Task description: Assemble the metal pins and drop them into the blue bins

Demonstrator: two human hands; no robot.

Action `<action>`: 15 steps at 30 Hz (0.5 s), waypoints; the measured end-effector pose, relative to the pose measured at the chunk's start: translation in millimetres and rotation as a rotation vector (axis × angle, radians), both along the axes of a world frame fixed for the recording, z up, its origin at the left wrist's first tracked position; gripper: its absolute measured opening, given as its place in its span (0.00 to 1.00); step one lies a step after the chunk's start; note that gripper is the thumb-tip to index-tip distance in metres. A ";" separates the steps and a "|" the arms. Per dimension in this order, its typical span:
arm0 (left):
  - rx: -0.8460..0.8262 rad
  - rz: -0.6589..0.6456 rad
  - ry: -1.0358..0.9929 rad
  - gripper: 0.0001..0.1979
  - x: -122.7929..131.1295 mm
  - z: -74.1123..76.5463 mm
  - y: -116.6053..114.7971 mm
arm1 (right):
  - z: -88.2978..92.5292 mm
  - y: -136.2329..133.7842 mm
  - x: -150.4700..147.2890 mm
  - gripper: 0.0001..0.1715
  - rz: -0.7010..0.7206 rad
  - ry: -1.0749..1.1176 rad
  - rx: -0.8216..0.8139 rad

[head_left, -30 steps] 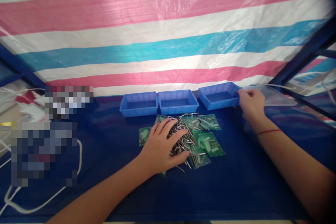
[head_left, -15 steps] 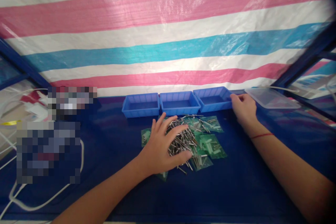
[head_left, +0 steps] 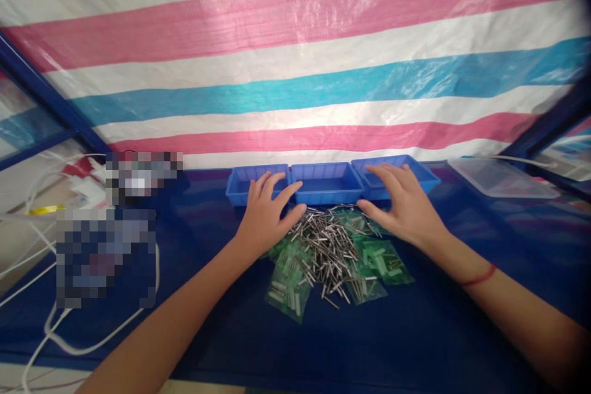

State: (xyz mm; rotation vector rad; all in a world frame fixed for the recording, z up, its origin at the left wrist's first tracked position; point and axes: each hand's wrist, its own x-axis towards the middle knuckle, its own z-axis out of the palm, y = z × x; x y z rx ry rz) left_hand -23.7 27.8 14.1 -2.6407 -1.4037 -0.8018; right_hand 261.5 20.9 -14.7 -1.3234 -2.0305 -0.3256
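A heap of metal screws or nails (head_left: 325, 243) lies mid-table, with several small green-tinted plastic bags (head_left: 289, 280) of pale plugs and metal pieces around and under it. Behind it, three blue plastic bins stand in a row: a left bin (head_left: 237, 195), a middle bin (head_left: 327, 194) and a right bin (head_left: 427, 178). My left hand (head_left: 264, 215), fingers spread and holding nothing, is by the heap's left side, before the left bin. My right hand (head_left: 404, 209) is open too, fingers apart, in front of the right bin and partly covering it. Whether either hand touches a bin I cannot tell.
A clear plastic lid (head_left: 503, 178) lies at the right back of the dark blue table (head_left: 369, 345). White cables (head_left: 76, 351) and blurred-out items are on the left. A striped plastic sheet (head_left: 295, 74) hangs behind, between blue frame posts.
My left hand has moved off the heap, up and left toward the left bin. My right hand has left the right bin's outer end, shifted left and opened. The view has shifted slightly.
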 end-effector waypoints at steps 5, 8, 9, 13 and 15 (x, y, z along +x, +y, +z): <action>-0.271 -0.269 0.163 0.46 -9.8 -2.9 -52.6 | -3.2 -63.3 -26.6 0.58 0.389 -0.186 -0.321; -0.288 -0.253 0.157 0.43 -2.9 -14.7 -63.6 | -8.1 -75.0 -44.6 0.57 0.388 -0.231 -0.351; -0.276 -0.236 0.139 0.40 0.5 -18.1 -63.6 | -9.1 -73.8 -49.2 0.55 0.375 -0.227 -0.340; -0.223 -0.183 0.053 0.32 11.9 -25.3 -57.4 | -11.4 -62.5 -59.8 0.47 0.341 -0.176 -0.277; -0.210 -0.157 0.010 0.29 15.0 -26.3 -55.0 | -12.0 -59.2 -62.8 0.43 0.336 -0.134 -0.254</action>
